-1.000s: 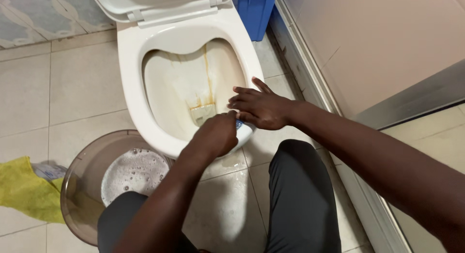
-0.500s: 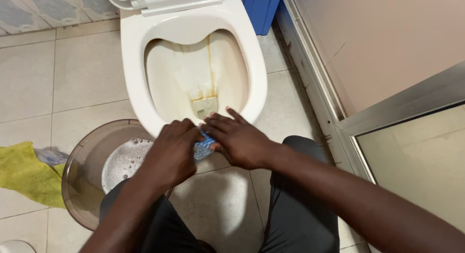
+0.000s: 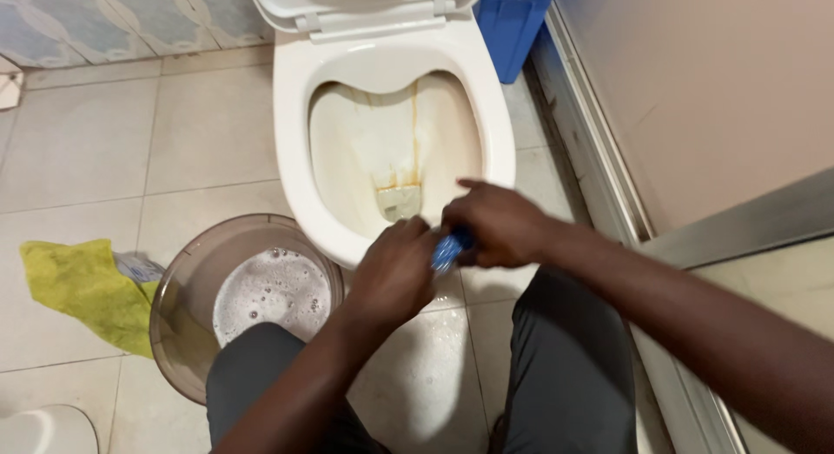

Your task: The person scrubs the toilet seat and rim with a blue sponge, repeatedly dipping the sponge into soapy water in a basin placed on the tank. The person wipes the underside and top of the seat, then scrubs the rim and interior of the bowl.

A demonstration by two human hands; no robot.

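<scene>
A person crouches at the front of a white toilet, dark-trousered knees nearest the viewer, both hands meeting just off the bowl's front rim. The left hand is curled closed, fingers folded in, gripping the near end of a small blue scrubbing pad; the right hand is closed over its far end, fingers wrapped down so that only a strip of blue shows between the two fists. Half a second earlier the right hand lay flatter, fingers spread across the pad at the rim's lowest point; a second ago it rested open on the rim's right side. The pad has since been gathered up between both hands, which suggests it is being squeezed or readied instead of rubbed on the porcelain.

Left of the toilet's front stands a clear round basin holding foamy water. Further left of it a yellow cloth lies crumpled on the floor tiles. Inside the bowl, brown streaks run down toward the drain. Behind the toilet, to its right, stands a blue bin.
</scene>
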